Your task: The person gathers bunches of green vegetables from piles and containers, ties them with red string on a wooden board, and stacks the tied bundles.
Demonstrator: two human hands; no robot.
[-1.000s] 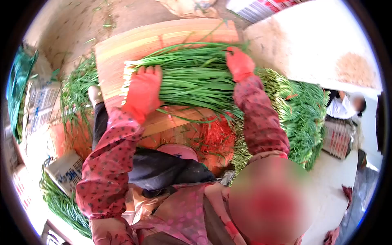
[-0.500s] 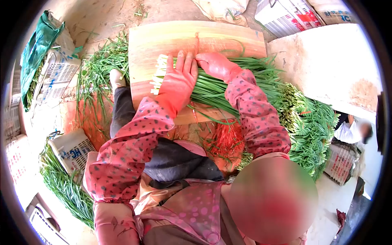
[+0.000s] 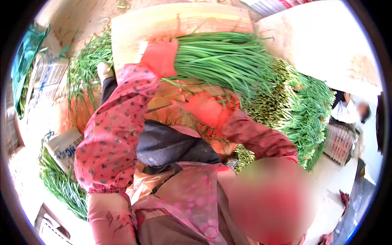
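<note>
Pale wooden surface (image 3: 134,24) sits low, before the person's knees. Across it lies a bunch of long green stalks (image 3: 220,57), pale ends to the left. Palm down, the gloved left hand (image 3: 160,57) rests over those ends, fingers together; I cannot tell whether it grips. Just off the near edge, the gloved right hand (image 3: 202,108) has its fingers loosely spread. Bundled greens (image 3: 306,118) are piled rightward, loose greens (image 3: 87,59) left; a crate (image 3: 63,149) stands farther out.
</note>
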